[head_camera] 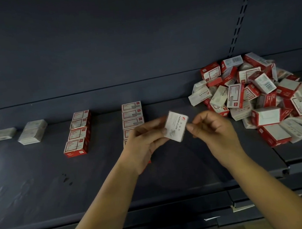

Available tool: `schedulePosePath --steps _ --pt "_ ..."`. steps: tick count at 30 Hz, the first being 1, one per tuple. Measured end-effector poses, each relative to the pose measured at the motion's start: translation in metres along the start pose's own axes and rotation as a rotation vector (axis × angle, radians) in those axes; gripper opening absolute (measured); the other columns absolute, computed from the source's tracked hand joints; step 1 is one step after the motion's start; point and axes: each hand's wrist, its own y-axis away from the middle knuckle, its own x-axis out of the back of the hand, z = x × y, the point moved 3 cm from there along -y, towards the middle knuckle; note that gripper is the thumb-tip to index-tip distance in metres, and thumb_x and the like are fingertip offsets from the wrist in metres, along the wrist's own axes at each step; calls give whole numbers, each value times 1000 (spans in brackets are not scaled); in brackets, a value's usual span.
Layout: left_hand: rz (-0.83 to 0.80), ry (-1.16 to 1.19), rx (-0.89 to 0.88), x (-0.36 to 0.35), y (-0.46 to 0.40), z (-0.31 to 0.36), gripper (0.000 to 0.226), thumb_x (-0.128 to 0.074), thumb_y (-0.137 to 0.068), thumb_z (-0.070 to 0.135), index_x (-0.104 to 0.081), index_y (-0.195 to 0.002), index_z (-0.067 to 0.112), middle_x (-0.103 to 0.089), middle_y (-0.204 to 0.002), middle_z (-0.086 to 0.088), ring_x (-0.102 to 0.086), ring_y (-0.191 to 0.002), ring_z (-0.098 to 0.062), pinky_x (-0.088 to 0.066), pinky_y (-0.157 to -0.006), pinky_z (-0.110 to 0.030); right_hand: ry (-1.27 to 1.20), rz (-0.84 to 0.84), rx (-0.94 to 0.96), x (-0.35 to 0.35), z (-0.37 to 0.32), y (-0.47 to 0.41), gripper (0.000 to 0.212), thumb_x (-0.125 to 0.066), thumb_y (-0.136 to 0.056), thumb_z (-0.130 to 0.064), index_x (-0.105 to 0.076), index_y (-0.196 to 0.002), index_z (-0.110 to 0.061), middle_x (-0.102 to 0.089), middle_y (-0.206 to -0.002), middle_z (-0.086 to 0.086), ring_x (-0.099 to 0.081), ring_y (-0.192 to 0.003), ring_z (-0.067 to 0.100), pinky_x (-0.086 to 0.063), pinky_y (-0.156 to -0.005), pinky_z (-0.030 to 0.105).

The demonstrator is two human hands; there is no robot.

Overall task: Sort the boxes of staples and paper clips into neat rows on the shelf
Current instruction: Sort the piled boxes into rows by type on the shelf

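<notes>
A dark shelf [41, 183] fills most of the frame, with a dark back wall [101, 44] above it. At the right of the frame lies a loose heap of red and white boxes [253, 98], tumbled at all angles. Left of centre stands a row of red-edged boxes [78, 133], and another row of boxes [132, 114] runs back from the hands at centre. Further left sit two stacks of pale boxes [32, 131] and [2, 134].

At centre, held above the shelf, is a white box [176, 128] marked "PAPER CLIPS", tilted. The left hand [146, 143] pinches its left edge between thumb and curled fingers. The right hand [212, 128] has its fingers curled, fingertips pressed together at the box's right edge; whether they grip it I cannot tell.
</notes>
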Motion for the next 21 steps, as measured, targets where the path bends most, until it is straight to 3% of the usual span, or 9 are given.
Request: schedulePosePath --steps 3,6,10,14,17,21 --pt "-9 9 2 -2 6 -6 38 -49 -82 -11 -63 -111 9 -70 -95 -3 -64 -99 -16 -51 -91 -31 -11 2 45 -7 -2 3 21 -61 -83 4 -64 -82 -17 -67 -78 -6 -64 -75 4 -51 -67 16" --pt "79 126 2 3 9 -10 52 -55 -77 -10 -54 -125 8 -65 -108 -15 -62 -106 -25 -49 -95 -37 69 -61 112 -13 -3 5 34 -58 -82 10 -66 -94 -21 -67 -96 -6 -63 -91 2 -48 -78 15" --pt "186 244 -37 11 14 -15 65 -61 -65 -7 -54 -126 16 -62 -113 -19 -61 -108 -28 -49 -95 -40 262 -193 203 -26 -1 8 43 -61 -74 -8 -60 -115 -19 -58 -116 -11 -52 -109 -1 -39 -90 10" --pt "234 277 -88 17 19 -16 53 -64 -63 -6 -56 -112 11 -68 -96 -10 -67 -90 -19 -56 -80 -31 521 -116 378 -45 7 7 54 -71 -70 -24 -57 -120 -8 -53 -116 5 -51 -109 14 -37 -93 10" --pt "249 265 -105 26 24 -17 54 -64 -64 -7 -54 -114 9 -69 -94 -9 -68 -87 -18 -56 -72 -27 591 -54 462 -56 9 2 49 -72 -69 -20 -60 -114 -3 -57 -111 10 -55 -102 22 -39 -90 11" --pt "271 127 -130 48 33 -15 59 -71 -67 -6 -49 -121 1 -67 -104 -12 -66 -92 -21 -55 -76 -30 593 -71 548 -72 9 0 44 -66 -75 -20 -60 -113 -1 -60 -111 13 -53 -104 17 -38 -93 9"
